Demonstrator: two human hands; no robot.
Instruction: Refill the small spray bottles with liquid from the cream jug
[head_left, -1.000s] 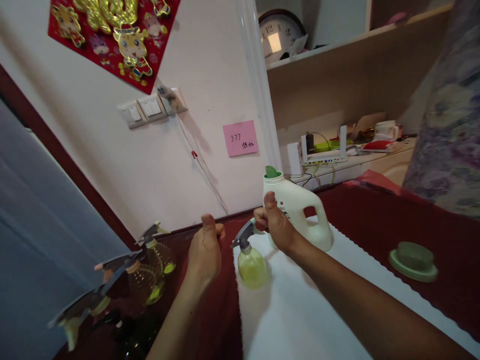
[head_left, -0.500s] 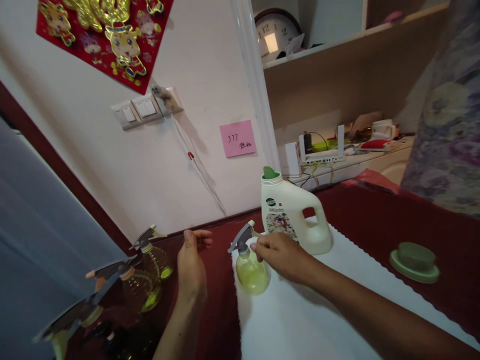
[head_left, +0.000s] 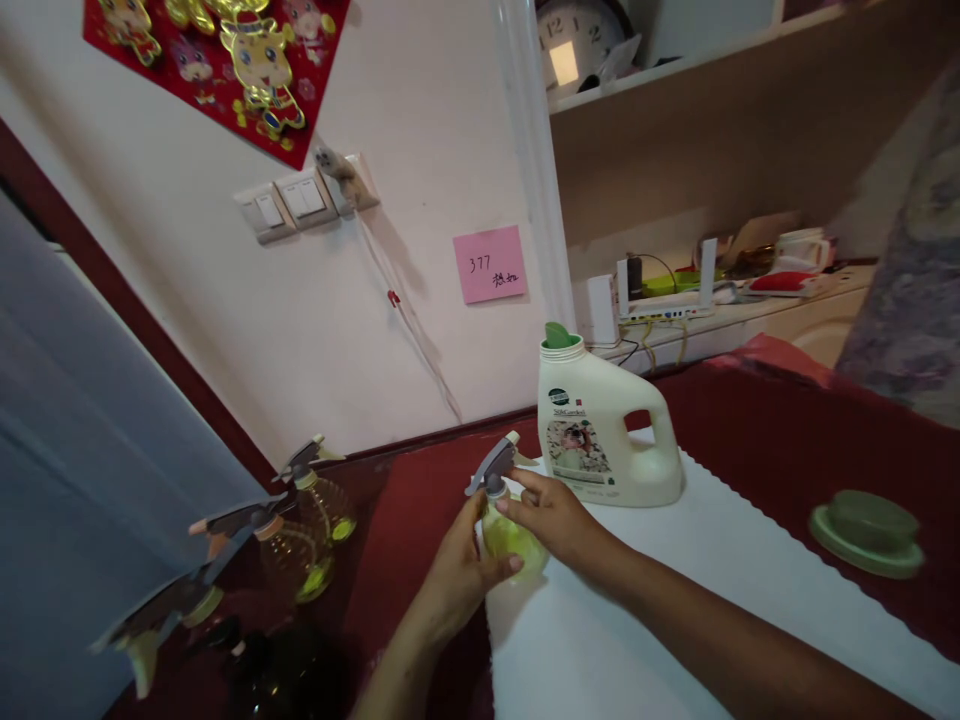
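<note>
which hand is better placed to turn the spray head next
Probably the right hand: it is up beside the spray head, while the left hand is lower, around the bottle.

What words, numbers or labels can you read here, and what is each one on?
"377": pink note; two handwritten characters beside it, not surely legible.
"Garden": white jug, the end of a longer name; its smaller print is unreadable.
"12", "1", "2": clock, partly cut off.
Held spray bottle: no writing visible.
Red hanging: gold piece cut off, unreadable.
</note>
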